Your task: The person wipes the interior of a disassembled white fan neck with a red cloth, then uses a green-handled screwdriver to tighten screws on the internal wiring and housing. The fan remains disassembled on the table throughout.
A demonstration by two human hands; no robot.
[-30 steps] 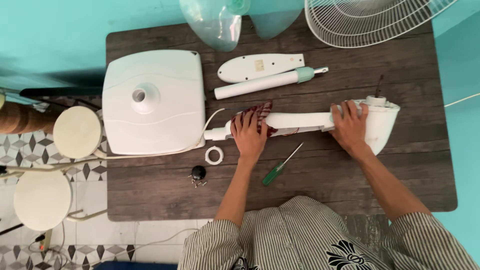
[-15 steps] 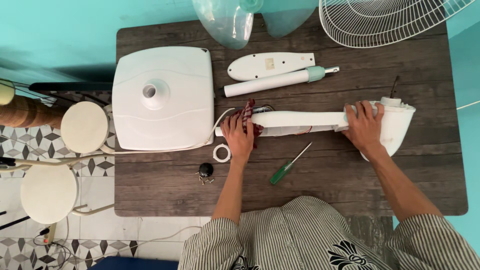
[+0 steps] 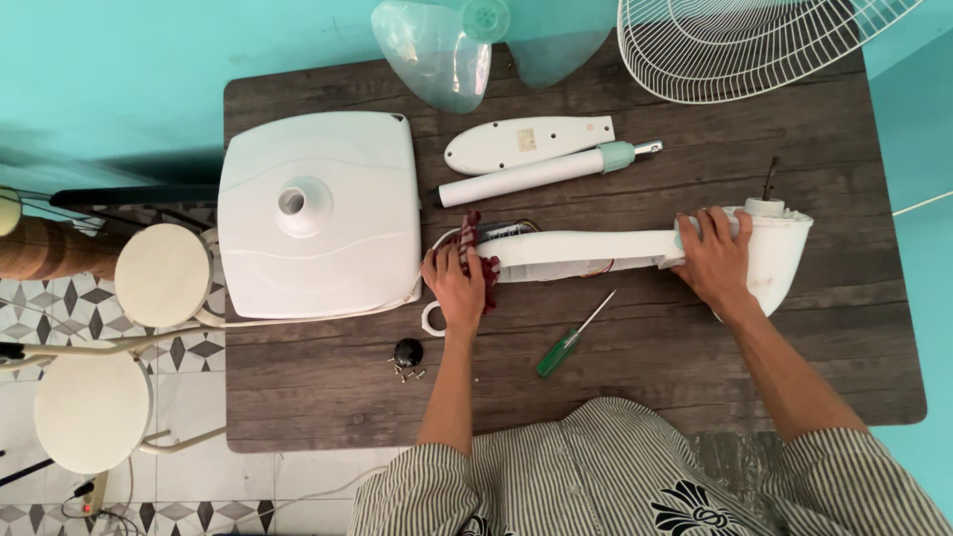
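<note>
A: What was the setting?

B: A dark wooden table stood against a turquoise wall, with patterned floor tiles and two round cream stools at the far left, the nearer one partly cut off behind the table edge.

A: And on the table, from the left?

B: A square white fan base lay flat. Near it were a white ring, half under the left hand, and a black knob with a few screws too small to make out.

A: What was that hand doing?

B: Its fingers were closed on a dark red cloth, pressed against the left end of the white fan neck. Wires showed there, but the cloth hid where they led.

A: Further right?

B: A green-handled screwdriver lay near the person. Beyond the neck lay a white tube and an oval white cover.

A: The other hand?

B: The right hand gripped the neck where it met the white motor housing, covering that joint. Both hands were well apart. At the far edge, translucent fan blades and a wire grille were cropped by the frame.
</note>
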